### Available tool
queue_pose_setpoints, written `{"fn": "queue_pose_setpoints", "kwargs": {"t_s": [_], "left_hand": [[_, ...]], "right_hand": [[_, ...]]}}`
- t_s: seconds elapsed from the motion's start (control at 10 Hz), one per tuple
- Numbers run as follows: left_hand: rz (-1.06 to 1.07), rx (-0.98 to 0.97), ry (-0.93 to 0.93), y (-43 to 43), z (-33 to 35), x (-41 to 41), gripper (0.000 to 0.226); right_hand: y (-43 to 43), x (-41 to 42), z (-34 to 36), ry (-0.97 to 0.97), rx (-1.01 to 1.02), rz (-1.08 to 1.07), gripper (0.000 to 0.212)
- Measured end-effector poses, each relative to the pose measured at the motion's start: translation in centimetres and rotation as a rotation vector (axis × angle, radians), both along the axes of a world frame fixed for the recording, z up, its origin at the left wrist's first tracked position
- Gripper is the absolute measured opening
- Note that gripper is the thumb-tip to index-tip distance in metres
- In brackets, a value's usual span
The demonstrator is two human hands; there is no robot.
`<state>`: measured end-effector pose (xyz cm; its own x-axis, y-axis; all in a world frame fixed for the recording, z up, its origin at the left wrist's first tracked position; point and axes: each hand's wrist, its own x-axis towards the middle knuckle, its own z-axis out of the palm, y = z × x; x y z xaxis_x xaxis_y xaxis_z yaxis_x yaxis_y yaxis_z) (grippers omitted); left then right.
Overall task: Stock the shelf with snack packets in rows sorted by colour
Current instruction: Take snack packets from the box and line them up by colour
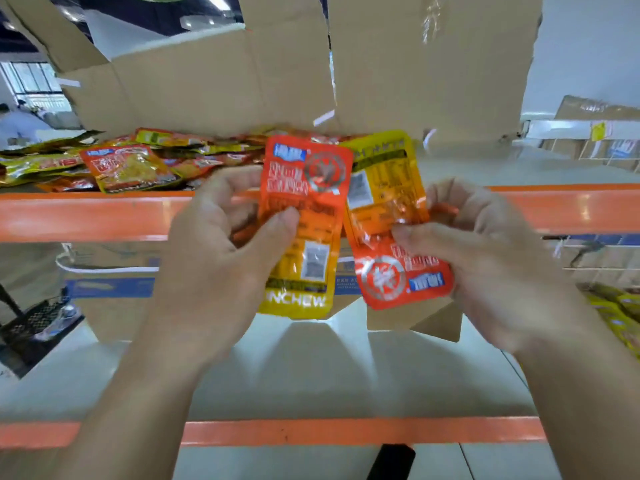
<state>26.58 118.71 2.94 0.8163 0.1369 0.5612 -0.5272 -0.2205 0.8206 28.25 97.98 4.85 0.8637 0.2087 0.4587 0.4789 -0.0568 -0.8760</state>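
Nearest, along the bottom: an orange lower shelf beam, with a dark object of unclear kind just below it. Above that, both forearms raised over the pale lower shelf board.

In the left hand, a first snack packet, held upright, orange end up and yellow end down. Thumb pinching its front at mid-height, fingers curled behind.

In the right hand, a second snack packet, turned the other way, yellow end up and orange end down, top leaning slightly left. Thumb pressed on its front, fingers curled round the right edge. Packets side by side, edges overlapping near the top.

Behind them, the orange upper shelf beam, crossing the whole width. On that shelf, left of the held packets, a loose pile of snack packets, orange and yellow mixed.

Further back, an opened cardboard box with flaps up, behind the pile. Far left, a person in pale clothing, blurred.
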Motion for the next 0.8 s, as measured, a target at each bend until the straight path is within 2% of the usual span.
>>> {"fn": "queue_pose_setpoints", "kwargs": {"t_s": [0.1, 0.2, 0.3, 0.4, 0.5, 0.6, 0.8], "left_hand": [[-0.074, -0.062, 0.069, -1.2, -2.4, -1.8, 0.029], [-0.177, -0.191, 0.176, -2.6, -4.4, -2.8, 0.025], [-0.196, -0.226, 0.283, -3.7, -7.0, -3.3, 0.025], [-0.212, -0.174, 0.363, -4.5, -9.2, -3.3, 0.032], [-0.235, -0.128, 0.429, -5.3, -10.8, -3.2, 0.035], [-0.243, -0.128, 0.495, -6.5, -11.9, -3.0, 0.035], [-0.237, -0.128, 0.580, -10.1, -13.7, -2.4, 0.033]], "right_hand": [[-0.6, -1.6, -3.2, 0.135, 0.147, 0.078, 0.031], [-0.9, -3.5, -5.5, 0.289, 0.283, 0.090, 0.030], [-1.8, -4.4, -7.9, 0.360, 0.281, 0.020, 0.039], [-2.7, -5.0, -10.4, 0.400, 0.329, -0.059, 0.047], [-3.8, -5.8, -12.3, 0.403, 0.382, -0.095, 0.068], [-5.2, -6.3, -13.7, 0.400, 0.361, -0.149, 0.072], [-9.1, -6.4, -15.7, 0.434, 0.288, -0.237, 0.049]]}}
